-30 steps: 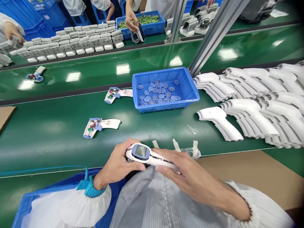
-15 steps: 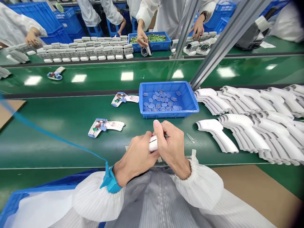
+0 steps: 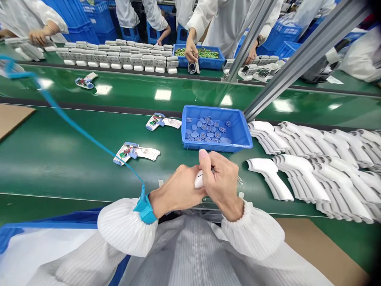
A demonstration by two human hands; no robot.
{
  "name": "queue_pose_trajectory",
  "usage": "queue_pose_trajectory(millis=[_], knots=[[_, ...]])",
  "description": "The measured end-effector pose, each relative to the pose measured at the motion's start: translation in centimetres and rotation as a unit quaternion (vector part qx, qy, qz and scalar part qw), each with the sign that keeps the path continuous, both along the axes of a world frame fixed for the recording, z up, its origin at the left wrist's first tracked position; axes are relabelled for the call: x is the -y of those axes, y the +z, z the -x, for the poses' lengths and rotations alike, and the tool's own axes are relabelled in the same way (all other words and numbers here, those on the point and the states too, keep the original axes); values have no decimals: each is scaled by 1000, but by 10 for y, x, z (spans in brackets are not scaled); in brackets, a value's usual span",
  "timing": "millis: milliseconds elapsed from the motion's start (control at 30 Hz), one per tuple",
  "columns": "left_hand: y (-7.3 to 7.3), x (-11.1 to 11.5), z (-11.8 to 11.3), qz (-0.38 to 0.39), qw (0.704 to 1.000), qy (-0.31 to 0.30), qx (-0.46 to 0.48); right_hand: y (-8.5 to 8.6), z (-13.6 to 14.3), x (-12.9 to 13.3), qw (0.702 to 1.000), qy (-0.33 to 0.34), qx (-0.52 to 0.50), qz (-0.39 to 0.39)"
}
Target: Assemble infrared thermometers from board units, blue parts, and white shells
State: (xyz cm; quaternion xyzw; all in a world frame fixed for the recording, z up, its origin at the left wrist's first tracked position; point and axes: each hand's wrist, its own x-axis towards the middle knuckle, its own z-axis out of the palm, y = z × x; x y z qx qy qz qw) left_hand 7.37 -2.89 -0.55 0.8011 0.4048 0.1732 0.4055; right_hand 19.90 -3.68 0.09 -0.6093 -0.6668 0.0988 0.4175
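A white plastic part [image 3: 199, 179] shows only in part between my two hands. My left hand [image 3: 181, 186] is closed around it from the left, with a blue strap on the wrist. From the right, my right hand [image 3: 220, 179] grips the same part, thumb raised and fingers curled. Two open white housings with wires and blue pieces lie on the green table to the left, one nearer [image 3: 137, 153] and one farther [image 3: 163, 121]. Just beyond my hands is a blue bin [image 3: 217, 147] with many small blue parts in it.
Stacked white shells [image 3: 268, 174] cover the right side. A metal post [image 3: 297, 59] slants up behind the bin. Across the green conveyor [image 3: 133, 89], people handle grey-white units. A blue cord [image 3: 80, 129] crosses the left side.
The view has shifted and tilted slightly, so the hands and bin appear farther right. Both hands still hold the white part, of which a little less shows.
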Motion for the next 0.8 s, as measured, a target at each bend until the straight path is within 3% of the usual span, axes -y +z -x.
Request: queue_pose_trajectory(millis=[100,167,267,333,400,633,800], knots=[[-5,3,-3,-49,998,11,-41,-2,3,-2,999,-12,25,-42],[-9,2,1,-38,999,28,-19,-2,-2,-4,1000,-11,-22,-13],[-16,0,17,63,993,35,89,6,-27,1,981,69,-95,153],[-20,1,32,121,981,39,149,12,-48,9,947,169,-71,264],[-24,3,43,139,972,41,183,14,-64,18,916,244,-11,317],[-21,15,37,50,980,98,166,4,-61,35,910,272,37,311],[-14,26,25,-61,979,96,170,0,-58,38,919,279,62,273]])
